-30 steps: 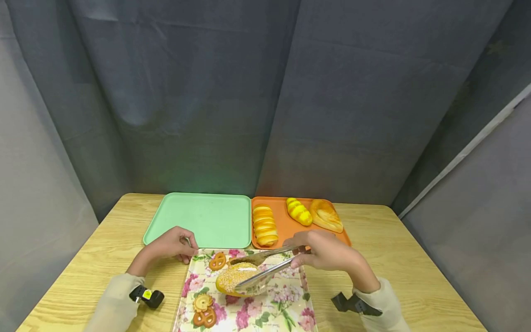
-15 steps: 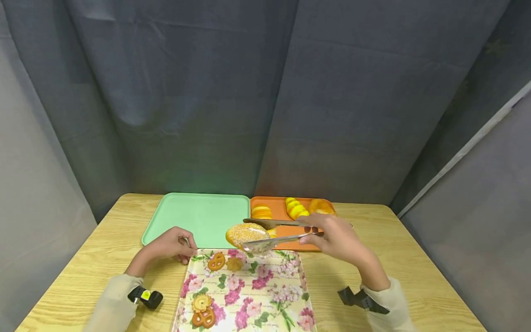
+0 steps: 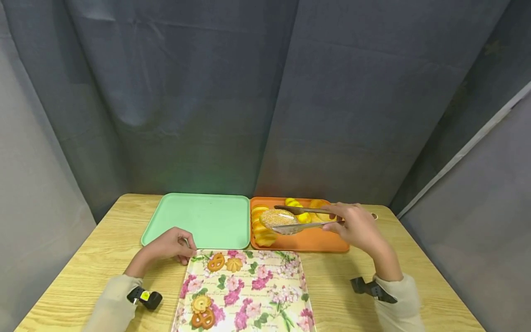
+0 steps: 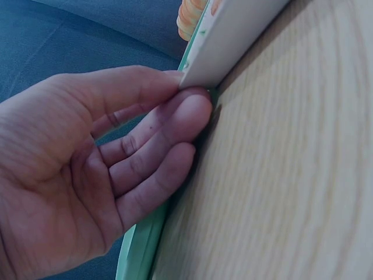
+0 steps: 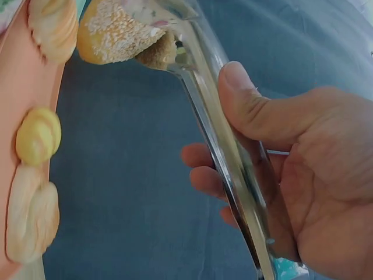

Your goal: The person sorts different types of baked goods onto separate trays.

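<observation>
My right hand (image 3: 356,226) grips metal tongs (image 3: 309,225), thumb on one arm and fingers on the other. Between the tong ends is a seed-topped, oval bread roll (image 3: 278,217), held above the left part of the orange tray (image 3: 317,242). The right wrist view shows the roll (image 5: 119,35) clasped at the far end of the tongs (image 5: 218,128). My left hand (image 3: 172,244) pinches the far left corner of the floral tray (image 3: 265,297). In the left wrist view the thumb lies on the rim of that tray (image 4: 218,52), with fingers curled below it.
On the orange tray lie a ridged loaf (image 3: 265,237), a yellow bread (image 3: 304,217) and a flat golden pastry (image 3: 318,204). A green tray (image 3: 203,221) stands to its left. Pretzels (image 3: 216,262) and round cookies (image 3: 234,264) are on the floral tray. A grey curtain (image 3: 199,101) hangs behind.
My right hand has carried the bread roll in the tongs away from me and to the right, from over the floral tray to over the orange tray. The left hand has stayed put.
</observation>
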Demonstrator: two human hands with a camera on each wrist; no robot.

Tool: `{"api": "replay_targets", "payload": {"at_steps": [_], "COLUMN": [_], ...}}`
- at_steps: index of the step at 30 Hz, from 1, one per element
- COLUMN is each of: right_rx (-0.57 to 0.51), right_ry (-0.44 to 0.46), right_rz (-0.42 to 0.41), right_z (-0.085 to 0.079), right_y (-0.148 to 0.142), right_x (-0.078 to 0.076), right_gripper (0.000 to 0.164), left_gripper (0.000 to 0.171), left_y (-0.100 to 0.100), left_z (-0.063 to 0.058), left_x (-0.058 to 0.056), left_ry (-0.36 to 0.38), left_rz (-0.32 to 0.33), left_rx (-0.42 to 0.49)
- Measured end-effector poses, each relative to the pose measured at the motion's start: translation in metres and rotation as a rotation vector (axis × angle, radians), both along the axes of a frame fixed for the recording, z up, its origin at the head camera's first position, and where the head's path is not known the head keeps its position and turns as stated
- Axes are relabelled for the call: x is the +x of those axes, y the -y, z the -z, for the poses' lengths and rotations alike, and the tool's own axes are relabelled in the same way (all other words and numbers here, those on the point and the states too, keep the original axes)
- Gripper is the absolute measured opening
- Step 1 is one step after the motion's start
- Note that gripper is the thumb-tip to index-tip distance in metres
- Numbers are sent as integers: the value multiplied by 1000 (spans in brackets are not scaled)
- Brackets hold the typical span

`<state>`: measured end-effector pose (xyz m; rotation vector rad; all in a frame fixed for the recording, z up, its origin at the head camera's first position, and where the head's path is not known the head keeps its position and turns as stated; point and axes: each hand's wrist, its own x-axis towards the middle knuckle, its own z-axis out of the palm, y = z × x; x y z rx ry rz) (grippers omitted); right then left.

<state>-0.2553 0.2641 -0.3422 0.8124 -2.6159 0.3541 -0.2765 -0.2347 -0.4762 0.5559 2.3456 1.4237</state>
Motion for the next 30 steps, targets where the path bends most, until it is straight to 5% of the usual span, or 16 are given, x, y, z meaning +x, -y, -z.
{"api": "replay_targets", "payload": {"at_steps": [10,30], "right_rx": [64,194], "right_ry": [-35,54], "right_rz": [51,164], "right_z": [6,13], "right_y": [-17,-26], "right_x": [-10,-19], "right_gripper": [47,42], "left_gripper": [14,13], "left_y": [0,1], "left_z": [0,-3], "left_x": [1,2], "left_ry": [-2,-12], "left_rz": [-7,0], "left_rx": [-3,22]}}
